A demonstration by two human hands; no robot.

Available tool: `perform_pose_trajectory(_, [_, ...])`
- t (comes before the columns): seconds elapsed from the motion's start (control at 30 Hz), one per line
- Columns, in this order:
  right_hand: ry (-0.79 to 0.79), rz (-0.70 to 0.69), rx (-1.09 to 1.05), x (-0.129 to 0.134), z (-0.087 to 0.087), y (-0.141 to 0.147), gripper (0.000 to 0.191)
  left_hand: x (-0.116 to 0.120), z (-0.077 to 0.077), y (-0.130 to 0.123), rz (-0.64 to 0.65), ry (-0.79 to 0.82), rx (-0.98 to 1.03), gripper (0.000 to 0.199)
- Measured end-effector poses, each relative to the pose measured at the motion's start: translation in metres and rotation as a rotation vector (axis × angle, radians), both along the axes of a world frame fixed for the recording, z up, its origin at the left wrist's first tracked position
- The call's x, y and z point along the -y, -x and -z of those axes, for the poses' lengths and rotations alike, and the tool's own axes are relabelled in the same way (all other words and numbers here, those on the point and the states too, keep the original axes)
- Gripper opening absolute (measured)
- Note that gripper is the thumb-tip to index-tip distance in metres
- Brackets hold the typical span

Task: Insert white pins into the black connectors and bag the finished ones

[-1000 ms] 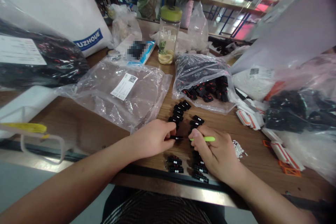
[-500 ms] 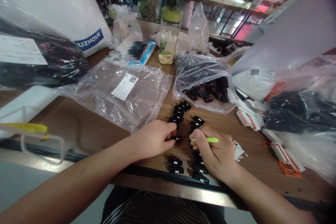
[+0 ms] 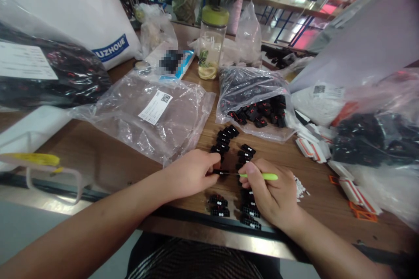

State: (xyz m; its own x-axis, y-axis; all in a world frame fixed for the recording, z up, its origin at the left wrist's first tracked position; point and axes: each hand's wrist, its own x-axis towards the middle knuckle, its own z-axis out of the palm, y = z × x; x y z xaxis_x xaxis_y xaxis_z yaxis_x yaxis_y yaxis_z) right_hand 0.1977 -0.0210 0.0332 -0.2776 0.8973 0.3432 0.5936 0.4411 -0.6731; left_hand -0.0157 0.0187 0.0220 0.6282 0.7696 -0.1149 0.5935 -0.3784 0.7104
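Note:
My left hand (image 3: 193,173) is closed, pinching a small black connector housing (image 3: 222,172) with white dots on its face. In my right hand (image 3: 273,194) is a thin pick with a lime-green handle (image 3: 269,176). Its narrow shaft points left at the held connector; I cannot tell whether the tip touches it. More black connectors lie in rows beyond my left hand (image 3: 224,137), partly under my right hand (image 3: 246,153), and near the front edge (image 3: 220,212). Beside my right hand is a small heap of tiny white pieces (image 3: 300,189).
Behind the rows lies an open clear bag of black connectors (image 3: 255,96). A flattened clear bag (image 3: 131,113) covers the left middle of the wooden table. A green-lidded bottle (image 3: 212,43) stands at the back. Filled bags (image 3: 373,139) and orange-and-white pieces (image 3: 358,192) crowd the right.
My right hand has moved slightly right with the pick, away from the connector. My left hand keeps the connector in about the same place.

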Motion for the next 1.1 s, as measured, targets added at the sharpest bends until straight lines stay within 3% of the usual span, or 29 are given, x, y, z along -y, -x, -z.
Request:
perform_pose_trajectory(0.23, [0.011, -0.025, 0.008, 0.0, -0.001, 0.001, 0.026, 0.0, -0.001, 0.0, 0.008, 0.004, -0.001, 0.002])
perform_pose_trajectory(0.57, [-0.082, -0.205, 0.136, -0.001, -0.012, 0.009, 0.029, 0.0, -0.006, 0.0, 0.006, -0.009, -0.03, 0.003])
perform_pose_trajectory(0.83, [-0.094, 0.001, -0.065, -0.006, -0.007, -0.012, 0.022, -0.012, -0.009, 0.012, -0.082, -0.044, -0.118, 0.008])
perform_pose_trajectory(1.0, [0.102, -0.053, -0.089, -0.008, -0.016, -0.02, 0.028, -0.014, -0.017, 0.025, -0.141, -0.025, -0.08, 0.011])
perform_pose_trajectory(1.1, [0.297, -0.132, -0.023, -0.007, -0.022, -0.02, 0.034, -0.009, -0.026, 0.028, 0.032, 0.129, -0.025, 0.009])
